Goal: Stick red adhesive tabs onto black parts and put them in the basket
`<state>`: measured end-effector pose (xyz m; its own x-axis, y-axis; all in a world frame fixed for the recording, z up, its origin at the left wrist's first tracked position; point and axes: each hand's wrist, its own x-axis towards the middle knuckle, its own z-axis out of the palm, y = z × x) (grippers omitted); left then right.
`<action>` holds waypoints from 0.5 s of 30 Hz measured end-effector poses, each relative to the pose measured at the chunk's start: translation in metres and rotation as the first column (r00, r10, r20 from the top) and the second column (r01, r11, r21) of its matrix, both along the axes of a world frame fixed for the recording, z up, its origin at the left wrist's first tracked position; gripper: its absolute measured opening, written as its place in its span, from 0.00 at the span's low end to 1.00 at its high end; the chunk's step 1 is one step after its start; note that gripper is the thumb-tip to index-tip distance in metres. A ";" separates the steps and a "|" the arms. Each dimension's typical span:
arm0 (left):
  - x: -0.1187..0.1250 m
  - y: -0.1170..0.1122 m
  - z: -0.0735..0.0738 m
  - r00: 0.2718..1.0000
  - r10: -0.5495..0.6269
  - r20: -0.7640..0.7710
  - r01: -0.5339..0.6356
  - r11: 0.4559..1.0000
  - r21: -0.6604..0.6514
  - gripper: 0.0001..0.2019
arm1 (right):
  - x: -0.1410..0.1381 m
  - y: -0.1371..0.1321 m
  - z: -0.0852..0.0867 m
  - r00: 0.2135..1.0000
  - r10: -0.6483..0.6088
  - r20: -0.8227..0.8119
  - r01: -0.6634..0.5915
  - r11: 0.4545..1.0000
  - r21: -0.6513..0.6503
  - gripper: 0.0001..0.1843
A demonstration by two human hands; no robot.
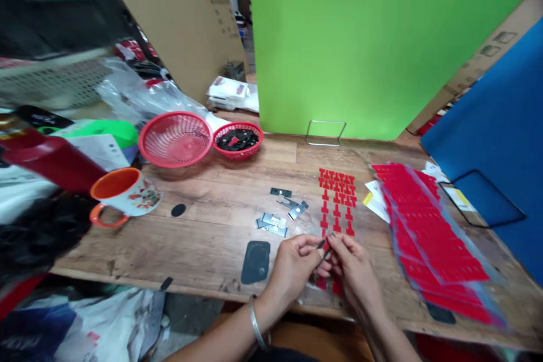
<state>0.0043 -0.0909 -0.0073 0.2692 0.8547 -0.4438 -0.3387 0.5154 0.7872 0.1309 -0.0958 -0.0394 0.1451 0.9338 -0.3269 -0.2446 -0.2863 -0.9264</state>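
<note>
Near the table's front edge, my left hand (299, 260) and my right hand (350, 260) meet with closed fingers around a small dark piece with a red face (326, 246). Its exact kind is partly hidden by the fingertips. Beneath and beyond the hands lies a sheet of red T-shaped cutouts (336, 192) on a clear backing. Left of it are several small flat metal plates (274, 220), and one dark plate (280, 192) sits behind them. A dark rounded pad (255, 262) lies beside my left hand.
Stacked red sheets (428, 237) cover the right side. An empty red basket (176, 138) and a smaller red basket (238, 153) of dark pieces stand at the back left, near an orange-and-white mug (146, 195). A green board (360, 45) rises behind, with a wire stand (326, 143) before it.
</note>
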 end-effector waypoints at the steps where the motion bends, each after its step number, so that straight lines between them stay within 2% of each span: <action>1: -0.002 0.000 0.000 1.000 0.003 0.006 -0.003 1.000 0.000 0.18 | -0.002 0.001 -0.001 1.000 -0.006 0.011 0.006 1.000 -0.006 0.20; 5: -0.019 0.005 -0.002 1.000 -0.018 -0.007 0.019 0.999 0.040 0.19 | -0.007 0.003 -0.002 1.000 0.017 0.026 -0.017 1.000 -0.019 0.22; 8: -0.046 0.026 -0.003 0.992 0.045 -0.114 -0.028 0.989 0.147 0.18 | -0.005 0.001 -0.003 0.999 0.022 0.032 -0.021 1.000 -0.012 0.21; 10: -0.071 0.052 -0.002 0.969 0.136 -0.207 -0.083 0.965 0.249 0.16 | 0.000 -0.001 -0.005 0.998 0.017 0.059 -0.016 1.000 -0.015 0.21; 13: -0.109 0.104 0.003 0.898 0.288 -0.333 -0.117 0.885 0.450 0.14 | 0.006 -0.006 -0.008 0.994 0.037 0.100 -0.034 0.999 -0.030 0.20; 15: -0.132 0.143 0.009 0.781 0.430 -0.454 -0.132 0.822 0.553 0.14 | 0.008 -0.009 -0.010 0.992 0.046 0.115 -0.042 0.998 -0.036 0.19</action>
<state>-0.1281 0.0519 0.0021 -0.1736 0.9840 0.0409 0.1489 -0.0148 0.9887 0.1393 -0.1049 -0.0491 0.1430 0.9290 -0.3412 -0.1231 -0.3254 -0.9375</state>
